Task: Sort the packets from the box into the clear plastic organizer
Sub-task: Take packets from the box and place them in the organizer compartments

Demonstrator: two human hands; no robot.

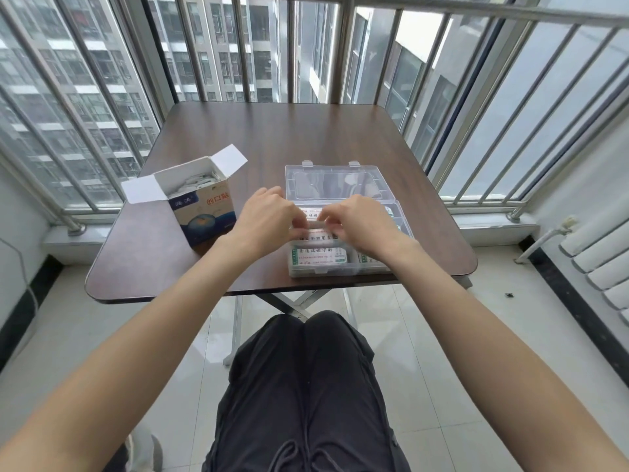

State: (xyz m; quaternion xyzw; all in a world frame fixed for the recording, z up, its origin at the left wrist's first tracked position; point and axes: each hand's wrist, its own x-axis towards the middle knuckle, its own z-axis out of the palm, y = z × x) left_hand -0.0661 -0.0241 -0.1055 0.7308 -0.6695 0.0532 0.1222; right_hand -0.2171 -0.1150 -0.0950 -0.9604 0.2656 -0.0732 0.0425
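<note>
Dark-trousered knees fill the bottom centre of the frame, and both bare forearms reach up from the lower corners to meet over the clear plastic organizer (343, 264) at mid-frame. Left hand (269, 218) and right hand (362, 223) have their fingers curled inward, each pinching an end of a white packet (315, 226) held just above the organizer's middle row. More printed packets already lie in its near compartments, and its lid (332, 180) is folded back flat behind it. Left of centre stands the bandage box (200, 207), flaps open, with more packets inside (how many, I cannot tell). Everything sits on a dark wooden table (289, 137) before a railed window. My judgement: the packet is being seated into a compartment, and much sorting remains. Risks from here are the packet catching on a divider and bending or landing across two compartments, since the hands hide the slot, and a forearm brushing the light, upright box and tipping it when reaching back.
</note>
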